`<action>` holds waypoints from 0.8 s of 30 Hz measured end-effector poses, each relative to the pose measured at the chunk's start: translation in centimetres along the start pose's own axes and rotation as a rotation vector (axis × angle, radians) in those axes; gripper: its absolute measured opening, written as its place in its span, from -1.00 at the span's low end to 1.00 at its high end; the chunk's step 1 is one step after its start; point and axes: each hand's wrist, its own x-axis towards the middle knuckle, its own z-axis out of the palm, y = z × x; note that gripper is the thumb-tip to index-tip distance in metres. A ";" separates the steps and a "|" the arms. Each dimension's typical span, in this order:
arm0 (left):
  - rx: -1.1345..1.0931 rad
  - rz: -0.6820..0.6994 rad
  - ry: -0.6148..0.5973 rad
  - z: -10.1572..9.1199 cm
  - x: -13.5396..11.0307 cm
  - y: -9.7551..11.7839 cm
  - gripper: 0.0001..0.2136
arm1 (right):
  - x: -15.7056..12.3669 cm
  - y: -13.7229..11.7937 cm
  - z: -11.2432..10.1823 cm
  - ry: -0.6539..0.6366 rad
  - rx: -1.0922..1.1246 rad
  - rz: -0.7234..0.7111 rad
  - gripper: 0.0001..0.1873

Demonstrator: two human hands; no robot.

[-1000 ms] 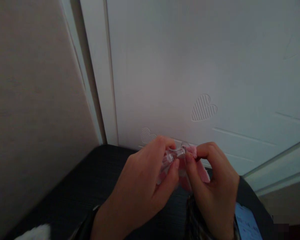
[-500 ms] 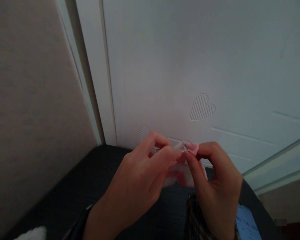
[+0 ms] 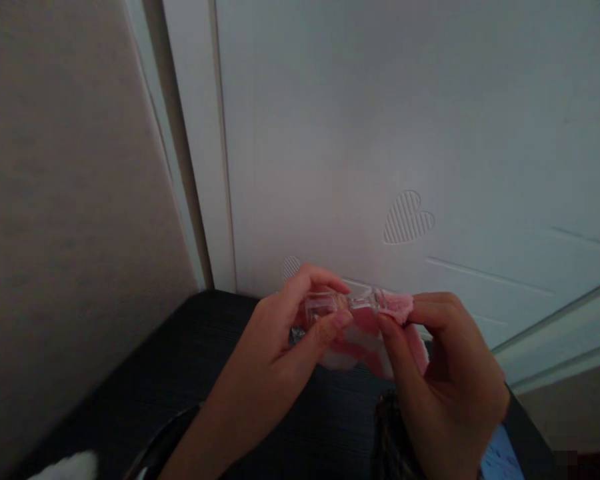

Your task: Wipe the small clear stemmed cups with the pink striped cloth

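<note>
My left hand (image 3: 285, 340) is closed around a small clear glass-like vessel (image 3: 323, 303), thumb and fingers on its wide part. The vessel lies sideways, its narrower section and rim (image 3: 377, 298) pointing right. With thumb and forefinger, my right hand (image 3: 445, 353) pinches a pink-and-white cloth (image 3: 397, 307) at that rim. The rest of the cloth hangs below and behind the vessel, between both hands. Whether a corner of the cloth is inside the opening, I cannot tell.
Beneath my hands is a black tabletop (image 3: 205, 347). A white panel with heart reliefs (image 3: 407, 217) stands behind it, and a beige wall (image 3: 80, 200) at left. A phone-like lit screen (image 3: 503, 457) lies lower right; something white and fluffy (image 3: 70, 465) lower left.
My right hand has shifted right and slightly down with the cloth. My left fingers have spread a little, so more of the clear vessel shows between the hands.
</note>
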 end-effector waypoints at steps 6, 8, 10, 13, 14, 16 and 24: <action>-0.052 -0.044 -0.004 0.0 0.1 0.0 -0.93 | 0.0 0.1 0.1 0.034 0.058 -0.020 -0.78; -0.034 -0.032 -0.004 -0.1 0.1 0.1 -0.92 | 0.0 0.1 0.2 0.050 0.066 -0.027 -0.77; -0.015 -0.021 0.000 -0.2 0.2 0.2 -0.90 | 0.0 -0.1 0.2 0.057 0.071 -0.030 -0.75; 0.010 0.015 -0.019 -0.4 0.2 0.3 -0.90 | -0.1 -0.3 0.2 0.075 0.097 -0.004 -0.74; 0.021 0.024 -0.029 -0.5 0.2 0.3 -0.90 | -0.2 -0.3 0.2 0.083 0.104 0.010 -0.75; 0.038 0.045 -0.044 -0.6 0.2 0.3 -0.89 | -0.2 -0.4 0.2 0.099 0.110 0.029 -0.75; -0.003 0.098 -0.029 -0.7 -0.4 -0.1 -0.91 | 0.1 -1.0 0.4 0.139 0.117 0.038 -0.74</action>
